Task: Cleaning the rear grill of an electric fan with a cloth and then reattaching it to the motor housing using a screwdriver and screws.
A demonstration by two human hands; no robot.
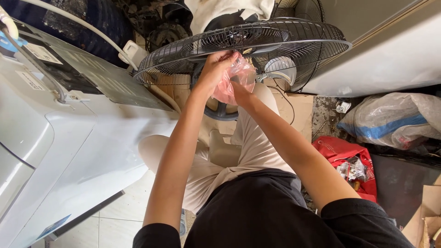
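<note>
Both hands are raised in front of me at a black wire fan grille (294,43). My left hand (215,70) grips the top of a crumpled pink see-through plastic bag (239,76), right at the lower rim of the grille. My right hand (239,89) comes up from below and is partly hidden by the bag, its fingers closed into the plastic. What lies inside the bag cannot be made out. The fan's motor housing (281,68) shows white behind the wires. My knees in beige trousers are below the hands.
A white appliance casing (69,138) with a grey panel fills the left side. At right lie a red bag (349,163) with small parts, a clear sack (395,119) with blue banding, a white slab, and cardboard (427,216) in the corner.
</note>
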